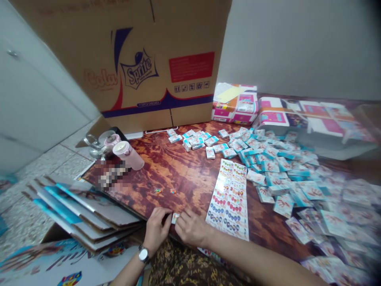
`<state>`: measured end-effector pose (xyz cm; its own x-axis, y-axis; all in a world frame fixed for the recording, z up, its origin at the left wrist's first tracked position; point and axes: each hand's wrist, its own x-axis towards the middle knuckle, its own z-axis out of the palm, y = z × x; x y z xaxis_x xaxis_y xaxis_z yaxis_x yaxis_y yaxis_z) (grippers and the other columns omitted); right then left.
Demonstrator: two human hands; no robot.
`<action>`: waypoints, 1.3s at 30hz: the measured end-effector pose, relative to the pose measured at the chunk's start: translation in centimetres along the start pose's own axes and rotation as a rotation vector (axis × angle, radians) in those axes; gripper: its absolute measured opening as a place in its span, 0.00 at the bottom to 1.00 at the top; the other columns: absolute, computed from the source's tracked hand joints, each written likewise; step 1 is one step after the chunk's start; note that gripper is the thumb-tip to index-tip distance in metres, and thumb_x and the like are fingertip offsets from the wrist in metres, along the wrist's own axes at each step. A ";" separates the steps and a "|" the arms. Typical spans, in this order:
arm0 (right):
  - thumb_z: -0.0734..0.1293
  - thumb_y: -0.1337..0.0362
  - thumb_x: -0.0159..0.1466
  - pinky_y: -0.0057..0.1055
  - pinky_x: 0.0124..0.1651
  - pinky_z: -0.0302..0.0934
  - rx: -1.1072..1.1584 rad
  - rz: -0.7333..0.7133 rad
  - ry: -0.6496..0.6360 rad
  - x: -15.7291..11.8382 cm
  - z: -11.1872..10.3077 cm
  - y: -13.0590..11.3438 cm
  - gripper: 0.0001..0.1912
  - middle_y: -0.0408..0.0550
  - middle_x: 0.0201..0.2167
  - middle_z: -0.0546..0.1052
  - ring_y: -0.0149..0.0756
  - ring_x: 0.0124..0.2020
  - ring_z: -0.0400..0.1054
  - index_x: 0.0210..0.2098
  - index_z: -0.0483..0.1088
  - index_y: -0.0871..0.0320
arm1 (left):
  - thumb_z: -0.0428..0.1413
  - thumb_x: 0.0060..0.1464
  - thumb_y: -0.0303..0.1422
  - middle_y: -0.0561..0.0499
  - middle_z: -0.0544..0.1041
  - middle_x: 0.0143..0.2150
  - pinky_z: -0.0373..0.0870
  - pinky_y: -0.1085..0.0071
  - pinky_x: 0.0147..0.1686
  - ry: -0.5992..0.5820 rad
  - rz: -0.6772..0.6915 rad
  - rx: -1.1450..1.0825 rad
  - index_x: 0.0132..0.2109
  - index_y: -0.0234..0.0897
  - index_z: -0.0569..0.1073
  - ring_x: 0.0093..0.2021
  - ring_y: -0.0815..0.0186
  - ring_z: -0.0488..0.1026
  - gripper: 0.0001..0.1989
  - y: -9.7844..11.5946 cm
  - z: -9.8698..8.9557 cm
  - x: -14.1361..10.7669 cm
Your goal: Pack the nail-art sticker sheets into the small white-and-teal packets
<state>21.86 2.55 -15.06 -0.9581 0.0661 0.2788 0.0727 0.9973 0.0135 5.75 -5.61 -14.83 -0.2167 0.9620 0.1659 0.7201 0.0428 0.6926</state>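
Note:
At the table's front edge, my left hand (157, 228), with a watch on its wrist, has its fingers closed on the left side of a small white card (175, 218) with coloured marks. My right hand (190, 227) is closed at the card's right side, its fingertips curled and partly hidden. Just beyond my hands, two small colourful pieces (158, 191) lie on the dark red wooden table (178, 172). Right of them is a long sheet of printed stickers (226, 198) in rows, its lower end near my right forearm.
Many small white and blue boxes (282, 178) cover the table's right side. A large cardboard box (143, 71) stands behind. Pink packages (235, 103) sit at the back, a pink cup (129, 155) at the left. Flattened cartons (86, 214) lean at lower left.

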 end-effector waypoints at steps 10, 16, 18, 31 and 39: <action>0.62 0.68 0.57 0.30 0.32 0.56 0.117 0.381 0.040 -2.7 -1.1 2.5 0.02 0.44 0.25 0.72 0.34 0.28 0.64 0.27 0.64 0.57 | 0.45 0.57 0.34 0.45 0.73 0.42 0.65 0.67 0.43 0.009 0.048 0.063 0.46 0.37 0.68 0.42 0.62 0.70 0.12 5.5 3.6 12.7; 0.60 0.71 0.54 0.28 0.31 0.55 0.184 0.616 0.139 -6.7 -4.1 4.2 0.06 0.44 0.26 0.72 0.35 0.28 0.65 0.30 0.65 0.56 | 0.53 0.50 0.43 0.36 0.65 0.51 0.62 0.57 0.44 -0.030 0.075 0.204 0.55 0.34 0.62 0.50 0.48 0.62 0.27 11.2 11.6 23.5; 0.60 0.71 0.55 0.28 0.31 0.55 0.230 0.670 0.169 -7.7 -5.3 4.9 0.06 0.45 0.26 0.72 0.35 0.28 0.65 0.31 0.65 0.56 | 0.54 0.48 0.45 0.33 0.66 0.49 0.62 0.55 0.43 -0.049 0.058 0.244 0.53 0.30 0.63 0.50 0.45 0.61 0.29 11.6 13.1 25.3; 0.57 0.59 0.64 0.24 0.27 0.52 0.695 1.003 0.381 -7.7 -10.9 11.5 0.13 0.42 0.24 0.70 0.29 0.25 0.61 0.30 0.69 0.59 | 0.47 0.52 0.25 0.40 0.66 0.53 0.60 0.57 0.52 -0.102 0.394 0.147 0.60 0.35 0.52 0.53 0.56 0.63 0.28 7.8 8.0 14.3; 0.62 0.60 0.57 0.22 0.20 0.45 0.863 1.023 0.172 -6.6 -9.5 11.9 0.12 0.39 0.16 0.65 0.26 0.18 0.55 0.22 0.69 0.60 | 0.44 0.55 0.24 0.41 0.66 0.54 0.59 0.55 0.54 -0.041 0.535 0.161 0.62 0.37 0.52 0.54 0.55 0.63 0.27 8.7 5.6 10.8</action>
<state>31.70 13.71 -7.64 -0.5281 0.8451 -0.0832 0.4711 0.2100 -0.8567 13.40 6.69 -10.94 0.2299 0.8705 0.4352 0.8147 -0.4167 0.4031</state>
